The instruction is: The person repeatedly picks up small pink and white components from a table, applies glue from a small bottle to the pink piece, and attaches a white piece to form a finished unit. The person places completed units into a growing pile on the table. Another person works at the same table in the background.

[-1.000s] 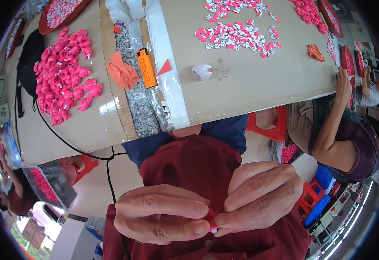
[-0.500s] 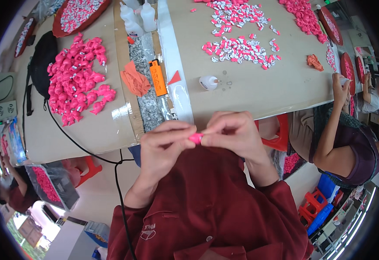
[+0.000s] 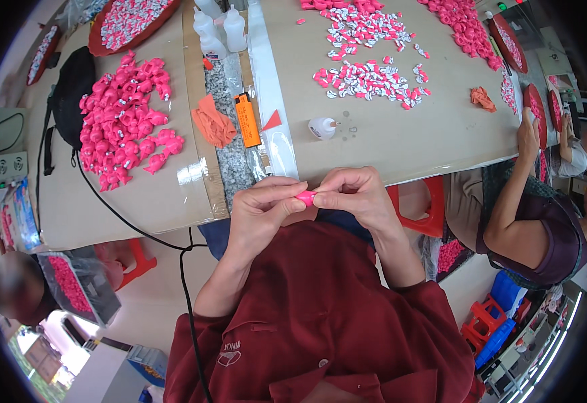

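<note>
A small pink plastic piece (image 3: 306, 197) is pinched between my two hands, just in front of the table's near edge. My left hand (image 3: 266, 209) is closed on its left side with thumb and fingers. From the other side, the thumb and forefinger of my right hand (image 3: 354, 196) press on it. The fingers cover most of the piece, so its full shape is hidden. A white squeeze bottle (image 3: 321, 128) lies on the table beyond my hands. Further off, small pink-and-white parts (image 3: 374, 82) are spread in loose groups.
Many pink figure parts (image 3: 122, 121) are heaped at the left beside a black bag (image 3: 71, 97). An orange box (image 3: 247, 121), an orange cloth (image 3: 213, 122) and upright squeeze bottles (image 3: 235, 30) occupy the middle strip. A black cable (image 3: 129, 230) hangs at the left. A co-worker (image 3: 525, 221) sits at right.
Both hands have shifted slightly up toward the table with the pink piece still between them. At right, the co-worker's raised hand has moved a little.
</note>
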The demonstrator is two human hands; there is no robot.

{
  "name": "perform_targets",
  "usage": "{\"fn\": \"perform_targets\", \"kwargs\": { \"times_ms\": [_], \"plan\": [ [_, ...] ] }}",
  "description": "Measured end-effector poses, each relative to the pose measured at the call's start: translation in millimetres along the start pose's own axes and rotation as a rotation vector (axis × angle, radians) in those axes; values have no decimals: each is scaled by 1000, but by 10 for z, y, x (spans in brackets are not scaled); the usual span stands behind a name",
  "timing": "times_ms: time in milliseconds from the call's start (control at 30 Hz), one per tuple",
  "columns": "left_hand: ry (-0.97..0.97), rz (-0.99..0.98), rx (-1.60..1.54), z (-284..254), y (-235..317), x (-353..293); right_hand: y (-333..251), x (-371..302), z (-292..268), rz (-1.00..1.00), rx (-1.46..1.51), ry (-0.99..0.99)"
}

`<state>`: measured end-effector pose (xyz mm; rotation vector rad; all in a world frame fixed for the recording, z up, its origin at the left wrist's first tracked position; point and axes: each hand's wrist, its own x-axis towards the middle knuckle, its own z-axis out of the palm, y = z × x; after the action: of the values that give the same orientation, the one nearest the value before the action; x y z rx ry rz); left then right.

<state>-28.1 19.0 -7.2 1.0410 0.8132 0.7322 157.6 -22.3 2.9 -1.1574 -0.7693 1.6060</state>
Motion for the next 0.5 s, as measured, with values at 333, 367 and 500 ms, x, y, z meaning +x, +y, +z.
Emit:
{"fn": "perform_targets", "kwargs": {
  "times_ms": [333, 367, 500],
  "plan": [
    [-6, -8, -107, 0, 13, 55, -10, 20, 20, -32, 43, 10],
    [-3, 4, -94, -1, 19, 55, 0, 25, 19, -33, 39, 10],
    [-1, 40, -70, 3, 41, 53, 4, 39, 28, -23, 26, 23]
  ]
}}
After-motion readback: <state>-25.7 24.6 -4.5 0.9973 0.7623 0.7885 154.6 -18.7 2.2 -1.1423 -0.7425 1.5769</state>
